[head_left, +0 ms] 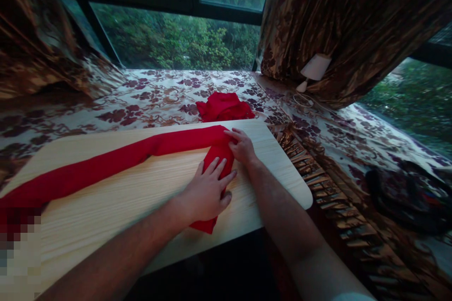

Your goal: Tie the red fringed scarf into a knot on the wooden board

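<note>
A long red cloth strip (116, 162) runs across the pale wooden table (141, 207) from the left edge. Near the table's right part it bends sharply, and its shorter end comes down toward the front edge. Flat on that shorter end lies my left hand (206, 190), its fingers spread. My right hand (241, 145) touches the bend of the cloth, with its fingertips at the corner and its fingers partly stretched out. Neither hand has the cloth gripped.
Behind the table, a crumpled red cloth (224, 106) lies on a floral-covered ledge (158, 89). A small white lamp (315, 67) stands at the back right by the curtain. Dark items (406, 193) lie on the far right. Windows are behind.
</note>
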`<state>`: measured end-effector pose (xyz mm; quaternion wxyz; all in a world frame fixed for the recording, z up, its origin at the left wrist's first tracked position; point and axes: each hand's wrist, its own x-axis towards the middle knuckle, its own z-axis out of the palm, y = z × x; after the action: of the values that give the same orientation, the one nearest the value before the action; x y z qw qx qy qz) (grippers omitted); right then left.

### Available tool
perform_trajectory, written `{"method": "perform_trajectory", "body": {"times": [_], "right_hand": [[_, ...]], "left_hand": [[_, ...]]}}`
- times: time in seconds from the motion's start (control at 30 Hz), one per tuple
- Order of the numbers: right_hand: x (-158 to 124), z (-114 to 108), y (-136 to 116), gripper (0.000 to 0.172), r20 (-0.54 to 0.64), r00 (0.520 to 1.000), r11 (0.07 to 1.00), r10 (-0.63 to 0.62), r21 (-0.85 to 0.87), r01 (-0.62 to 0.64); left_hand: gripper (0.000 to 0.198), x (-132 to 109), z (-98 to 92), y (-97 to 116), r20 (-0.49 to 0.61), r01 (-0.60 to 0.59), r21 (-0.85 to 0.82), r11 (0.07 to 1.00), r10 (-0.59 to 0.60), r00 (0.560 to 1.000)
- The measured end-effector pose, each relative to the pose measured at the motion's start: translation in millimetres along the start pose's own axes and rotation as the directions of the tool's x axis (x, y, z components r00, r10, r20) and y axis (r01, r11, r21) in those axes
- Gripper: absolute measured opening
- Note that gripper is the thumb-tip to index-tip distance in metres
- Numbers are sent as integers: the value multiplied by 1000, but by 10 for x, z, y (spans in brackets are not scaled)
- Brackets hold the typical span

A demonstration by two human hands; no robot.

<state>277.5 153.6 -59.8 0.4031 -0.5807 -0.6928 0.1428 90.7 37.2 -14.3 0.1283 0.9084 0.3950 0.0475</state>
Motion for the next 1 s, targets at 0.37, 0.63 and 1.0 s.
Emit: {"method": "perform_trajectory", "body": {"times": [0.37, 0.63, 1.0], "right_hand": [[35, -13, 45, 32, -264, 964, 999, 37, 43, -27], [49, -8, 46, 45, -182, 978, 993, 100, -41, -110], [-26, 24, -80, 53, -166, 964, 956, 209, -174, -238]], "left_hand": [[63, -402, -41, -306, 17, -3, 4, 1000, 3, 1000], [70, -356, 20, -399, -53, -18, -87, 996, 13, 999], [52, -37, -239, -676, -395, 217, -20, 976, -207, 895]]}}
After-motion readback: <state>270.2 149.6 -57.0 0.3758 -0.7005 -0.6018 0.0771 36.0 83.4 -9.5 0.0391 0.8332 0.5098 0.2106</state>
